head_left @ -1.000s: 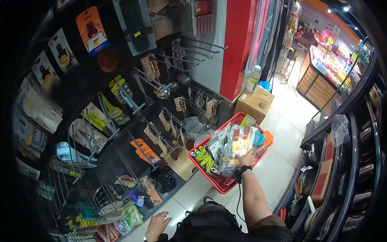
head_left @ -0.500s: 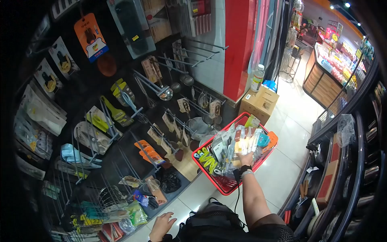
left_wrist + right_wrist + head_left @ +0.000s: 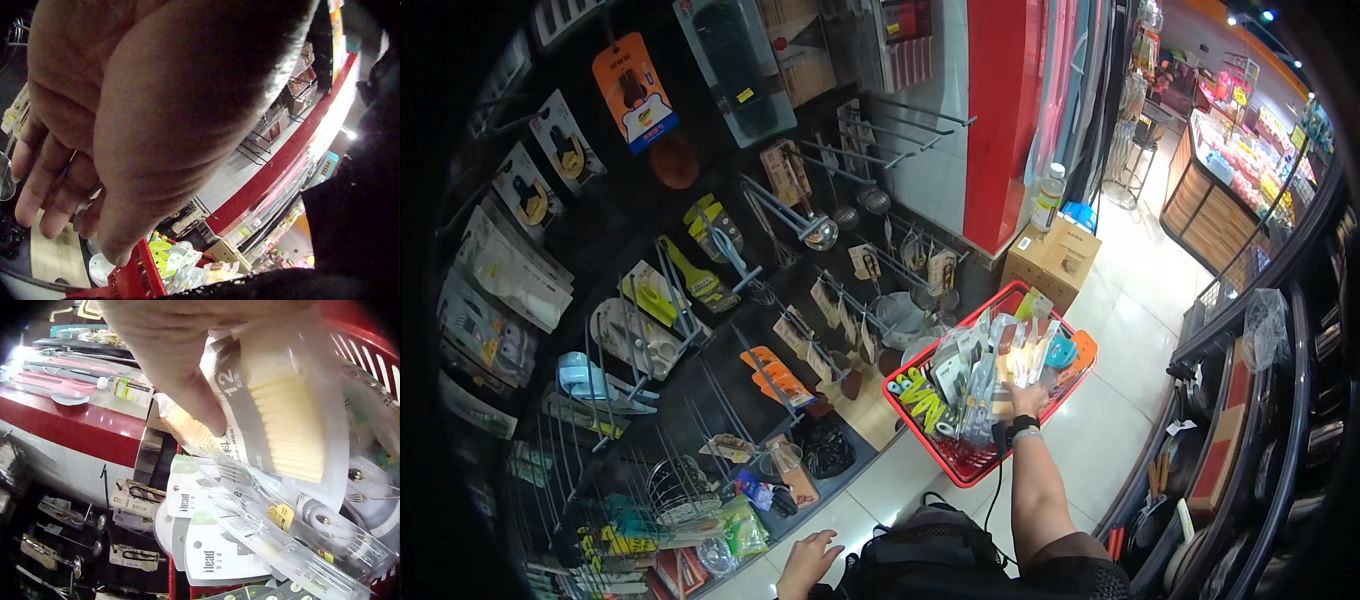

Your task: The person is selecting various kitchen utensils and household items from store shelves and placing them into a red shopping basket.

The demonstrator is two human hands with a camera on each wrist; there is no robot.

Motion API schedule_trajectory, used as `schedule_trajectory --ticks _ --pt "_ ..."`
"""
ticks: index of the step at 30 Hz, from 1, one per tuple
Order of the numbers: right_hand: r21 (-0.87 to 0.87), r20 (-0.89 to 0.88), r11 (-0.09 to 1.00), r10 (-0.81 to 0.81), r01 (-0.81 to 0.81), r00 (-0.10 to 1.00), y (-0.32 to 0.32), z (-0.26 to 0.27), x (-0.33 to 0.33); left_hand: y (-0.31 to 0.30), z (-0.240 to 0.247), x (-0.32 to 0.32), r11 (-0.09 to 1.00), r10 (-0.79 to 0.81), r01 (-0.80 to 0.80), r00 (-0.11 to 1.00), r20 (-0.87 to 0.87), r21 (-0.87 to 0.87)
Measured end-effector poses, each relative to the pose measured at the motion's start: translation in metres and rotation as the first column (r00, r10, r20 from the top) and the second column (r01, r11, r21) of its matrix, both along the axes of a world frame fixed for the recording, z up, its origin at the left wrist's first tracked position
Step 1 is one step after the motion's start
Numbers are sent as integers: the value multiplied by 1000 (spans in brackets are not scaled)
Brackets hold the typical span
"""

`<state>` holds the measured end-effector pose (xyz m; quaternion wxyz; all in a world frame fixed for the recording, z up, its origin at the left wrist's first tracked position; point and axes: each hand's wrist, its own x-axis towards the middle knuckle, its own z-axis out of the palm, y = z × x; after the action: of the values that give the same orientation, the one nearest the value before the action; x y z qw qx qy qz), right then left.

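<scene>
A red shopping basket (image 3: 949, 469) on the floor is heaped with packaged kitchenware. My right hand (image 3: 1027, 399) reaches into its right side. There it holds a clear plastic packet (image 3: 289, 425) of ribbed, cream-coloured pieces, marked "12", with the thumb at its edge and the other fingers hidden. Against it lie an orange-toned packet (image 3: 192, 427), white cards (image 3: 220, 553) and a long clear pack with cutlery pictures (image 3: 294, 540). Green-handled tools (image 3: 927, 403) fill the basket's left side. My left hand (image 3: 808, 562) hangs free near my body, fingers loosely bent, palm showing in the left wrist view.
Hooks with ladles, whisks and carded utensils (image 3: 700, 275) cover the wall at left. Beyond the basket stands a cardboard box (image 3: 1050, 262) with a bottle (image 3: 1048, 197) on it. Shelves of pans (image 3: 1190, 460) line the right side. Tiled floor (image 3: 1120, 350) runs between.
My right hand's spread fingers have drawn in on the packets in the basket. The head view has turned slightly, so the basket appears farther right. The left hand still hangs free.
</scene>
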<state>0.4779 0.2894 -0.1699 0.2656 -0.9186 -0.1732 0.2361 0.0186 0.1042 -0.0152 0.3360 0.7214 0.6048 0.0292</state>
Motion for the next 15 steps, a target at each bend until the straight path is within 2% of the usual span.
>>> schedule_trajectory --ticks 3,5,6,8,12,15 --pt "27 88 1000 0 -2 996 3 -14 -4 -1 -2 0 999 11 -9 999 36 -35" --pt "123 212 992 -38 12 977 4 -14 -10 0 1 2 998 18 -14 998 54 -66" --pt "123 211 992 -38 12 977 4 -13 -11 -1 1 2 998 19 -15 998 52 -65" --pt "266 139 963 -75 35 987 6 -11 -12 -1 2 3 998 13 -10 998 55 -57" --pt "289 93 957 -37 8 995 -1 -6 -3 -3 3 5 998 28 -25 997 72 -51" --pt "464 48 880 -143 105 989 -20 23 -3 -6 2 7 998 39 -33 995 97 -59"
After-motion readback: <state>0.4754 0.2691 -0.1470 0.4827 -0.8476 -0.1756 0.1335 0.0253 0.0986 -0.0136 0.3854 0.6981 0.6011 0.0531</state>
